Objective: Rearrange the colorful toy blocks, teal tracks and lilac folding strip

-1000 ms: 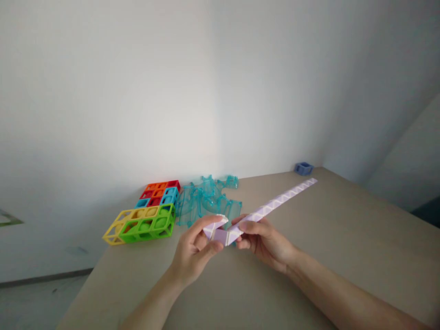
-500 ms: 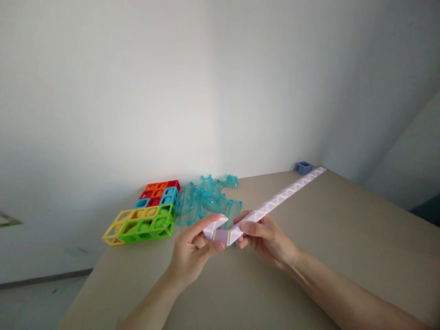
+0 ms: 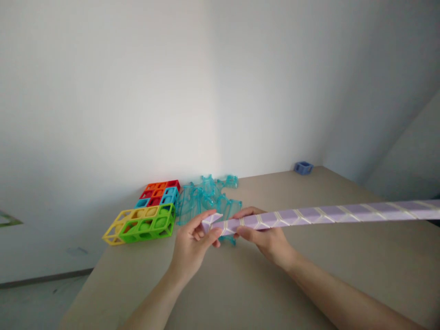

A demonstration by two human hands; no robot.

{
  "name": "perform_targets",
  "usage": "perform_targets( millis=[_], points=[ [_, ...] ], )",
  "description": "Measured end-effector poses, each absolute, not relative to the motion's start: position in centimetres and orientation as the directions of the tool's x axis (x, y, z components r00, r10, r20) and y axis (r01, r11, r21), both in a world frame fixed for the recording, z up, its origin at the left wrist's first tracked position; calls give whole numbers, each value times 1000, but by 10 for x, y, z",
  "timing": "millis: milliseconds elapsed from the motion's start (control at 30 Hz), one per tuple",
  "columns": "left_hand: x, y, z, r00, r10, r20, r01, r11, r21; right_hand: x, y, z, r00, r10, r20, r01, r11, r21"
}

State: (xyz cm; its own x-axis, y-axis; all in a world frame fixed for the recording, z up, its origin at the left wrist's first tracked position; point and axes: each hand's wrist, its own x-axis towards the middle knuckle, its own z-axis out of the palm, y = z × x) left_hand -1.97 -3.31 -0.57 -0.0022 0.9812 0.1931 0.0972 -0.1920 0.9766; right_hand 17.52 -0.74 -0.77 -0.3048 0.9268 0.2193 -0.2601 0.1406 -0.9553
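Observation:
A long lilac segmented strip [image 3: 305, 216] with white edges stretches from the middle of the view past the right edge. Its left end is bent into a short folded piece. My left hand [image 3: 192, 243] pinches that folded end between thumb and fingers. Just to the right, my right hand [image 3: 266, 236] grips the strip, thumb in front and fingers behind. The strip is held above the table, nearly level. Some of the fingertips are hidden behind it.
On the table [image 3: 213, 284], yellow and green open-frame blocks [image 3: 144, 224] lie at the left, with red, orange and blue ones [image 3: 160, 192] behind. Translucent teal pieces [image 3: 206, 197] are beside them. A small blue block [image 3: 303, 167] sits near the back wall.
The long part of the strip has swung from pointing toward the back right to pointing right and closer to me. Both hands keep their hold, nearly in place.

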Motion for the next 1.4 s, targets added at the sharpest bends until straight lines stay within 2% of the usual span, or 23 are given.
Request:
perform_targets(
  millis=[100,200,333,433,500,700,833,967,1067,1233,1400],
  points=[
    [-15,-35,-3,-13,988,155,53,-154,987,172,-6,-13,-350,919,180,-266,87,-960],
    [-15,-37,-1,45,983,178,6,-178,984,169,-8,-11,-382,911,157,-298,39,-954],
    [-23,-37,0,220,908,358,-17,-363,932,170,-11,-3,-420,901,108,-452,-105,-886],
    [-28,-36,2,271,831,487,-1,-505,863,170,-11,-1,-439,898,44,-499,-202,-843],
    [-30,-36,3,277,810,516,38,-546,837,169,-10,-1,-455,890,22,-505,-237,-830],
    [-31,-38,4,184,866,465,194,-495,847,166,-11,0,-422,904,76,-517,-171,-839],
    [-28,-36,1,73,914,400,226,-406,886,168,-11,0,-343,921,187,-445,17,-896],
    [-25,-33,-1,72,964,257,170,-265,949,170,-9,-8,-258,933,252,-360,150,-921],
    [-24,-32,-1,106,972,211,79,-220,972,170,-7,-12,-213,943,257,-362,168,-917],
    [-22,-30,-6,195,953,233,-110,-214,971,169,-1,-9,-143,966,214,-456,128,-881],
    [-17,-32,-13,208,959,193,-68,-183,981,165,-2,-15,-188,973,134,-468,31,-883]
  ],
)
